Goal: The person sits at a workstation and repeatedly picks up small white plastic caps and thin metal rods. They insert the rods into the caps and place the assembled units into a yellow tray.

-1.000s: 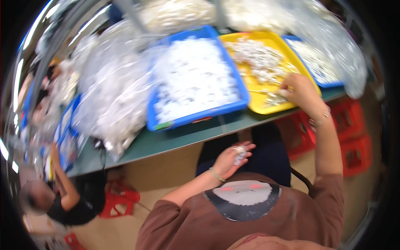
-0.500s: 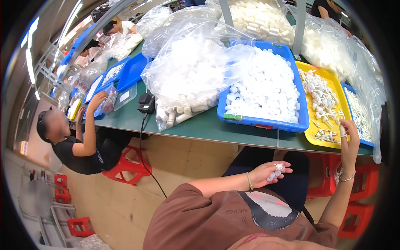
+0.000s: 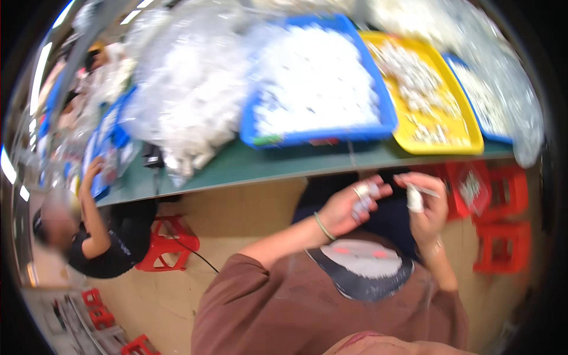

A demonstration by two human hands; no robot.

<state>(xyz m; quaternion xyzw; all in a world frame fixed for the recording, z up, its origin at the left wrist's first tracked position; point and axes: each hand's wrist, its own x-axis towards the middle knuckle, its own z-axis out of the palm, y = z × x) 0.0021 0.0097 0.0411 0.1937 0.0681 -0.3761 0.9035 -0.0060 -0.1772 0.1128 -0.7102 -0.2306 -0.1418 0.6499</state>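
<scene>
Above my lap, my left hand (image 3: 349, 207) is half curled, palm up, around several small translucent white caps (image 3: 362, 207). A white wrap covers one of its fingers. My right hand (image 3: 427, 210) faces it a short way to the right, with a white cover on one digit. Its fingers pinch a thin white stemmed piece (image 3: 425, 190), blurred by motion. Beyond my hands, on the green table (image 3: 219, 165), stand a blue tray (image 3: 319, 136) heaped with white caps and a yellow tray (image 3: 467, 139) with small white stemmed pieces.
A big clear bag (image 3: 183, 89) of white parts lies left of the blue tray. Another blue tray (image 3: 503, 139) of thin white pieces is at the far right. Red stools (image 3: 503, 245) stand at the right. A co-worker (image 3: 100, 242) sits at the left.
My right hand has come back from the yellow tray toward my left hand, now with a thin white piece in its fingers. The view has shifted; my left hand still holds the caps.
</scene>
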